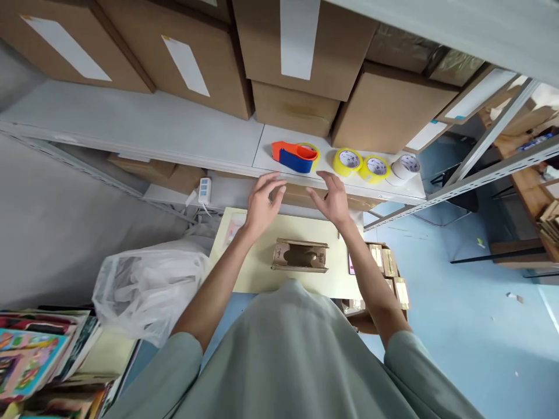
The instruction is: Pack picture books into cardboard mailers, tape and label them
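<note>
Both of my hands are raised at the front edge of the shelf, apart from each other and holding nothing. My left hand (264, 203) has its fingers and thumb apart, just below an orange and blue tape dispenser (293, 156) that lies on the shelf. Fingers also apart, my right hand (332, 201) is below a roll of yellow tape (347, 161). Another yellow tape roll (374, 169) and a white tape roll (406, 169) stand to the right. Between my forearms, an open cardboard box (301, 255) lies on the pale yellow tabletop (253, 278).
Large cardboard boxes (297, 55) fill the back of the grey shelf (174, 125). A white plastic bag (151, 285) and stacked magazines (35, 361) are at the left. Small boxes (400, 291) stand right of the table. A white power strip (205, 191) hangs under the shelf.
</note>
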A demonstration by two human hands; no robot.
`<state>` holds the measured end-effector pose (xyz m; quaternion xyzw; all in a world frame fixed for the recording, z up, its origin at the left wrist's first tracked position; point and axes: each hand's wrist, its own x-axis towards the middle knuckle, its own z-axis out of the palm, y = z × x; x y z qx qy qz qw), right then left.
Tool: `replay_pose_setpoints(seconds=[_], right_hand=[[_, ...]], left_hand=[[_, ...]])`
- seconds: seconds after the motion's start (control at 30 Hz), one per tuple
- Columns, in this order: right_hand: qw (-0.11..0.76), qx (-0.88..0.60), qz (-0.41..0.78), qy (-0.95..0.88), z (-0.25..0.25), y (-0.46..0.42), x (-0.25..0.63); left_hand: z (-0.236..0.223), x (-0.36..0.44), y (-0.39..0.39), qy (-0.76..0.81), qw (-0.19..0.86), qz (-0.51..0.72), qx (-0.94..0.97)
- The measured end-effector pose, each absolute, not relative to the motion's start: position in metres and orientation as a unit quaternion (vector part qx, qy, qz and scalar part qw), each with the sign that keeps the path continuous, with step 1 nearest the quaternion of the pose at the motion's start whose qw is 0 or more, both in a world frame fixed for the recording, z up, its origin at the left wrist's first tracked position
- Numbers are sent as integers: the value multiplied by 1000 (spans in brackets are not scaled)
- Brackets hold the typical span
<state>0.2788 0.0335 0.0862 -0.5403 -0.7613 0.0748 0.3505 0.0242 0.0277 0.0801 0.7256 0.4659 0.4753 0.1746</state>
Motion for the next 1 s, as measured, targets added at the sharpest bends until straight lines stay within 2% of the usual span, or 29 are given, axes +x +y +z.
replay_pose_setpoints(seconds=[0.13,0.27,0.5,0.63,0.83,1.0], right_hand=[[255,-549,38,-795,94,100,241],[156,-593,17,-789,83,147,217],[130,-644,5,-754,62,188,209],[115,-653,-16,-748,68,165,206],[91,-655,2,-750,73,78,214],[122,-647,52,-751,64,-16,228]], left_hand=[[107,21,43,449,157,502,722],[110,14,36,448,154,518,713],[93,-12,13,453,184,518,701],[79,-29,1,453,202,529,688],[56,-41,-19,456,257,551,650],[52,-43,-37,444,314,552,632]])
